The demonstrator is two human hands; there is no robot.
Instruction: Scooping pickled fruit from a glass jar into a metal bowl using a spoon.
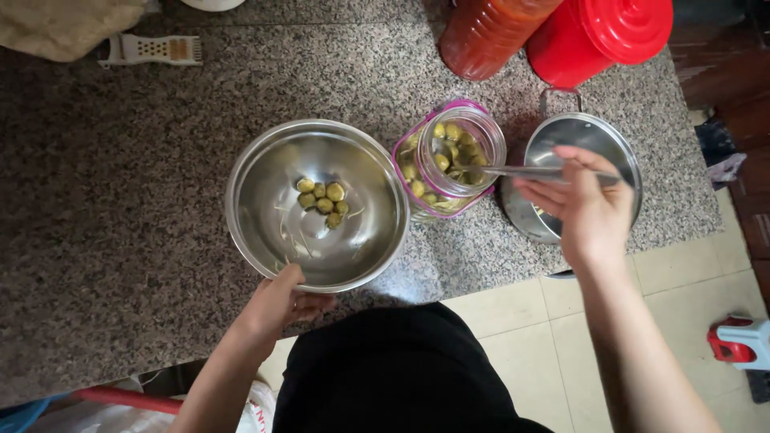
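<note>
Single head-worn view, looking straight down — close over the granite counter (120, 240), tiled floor (545, 321) along its near edge

Two bare forearms without sleeves, left hand (277, 301) and right hand (585, 204) ungloved, no rings or watch visible, black garment (401, 373) covering torso

A white grater (151, 50) lies on the granite counter (96, 200) at 11 o'clock, with a beige cloth (64, 24) just beside it in the corner. At 1 o'clock stand 2 red containers, touching: a ribbed bottle (489, 32) and a jug with a red lid (605, 36). A steel pot (539, 216) sits at 3 o'clock. On the tiled floor (521, 321) at 4 o'clock rests a red and white stool (742, 343).
</note>
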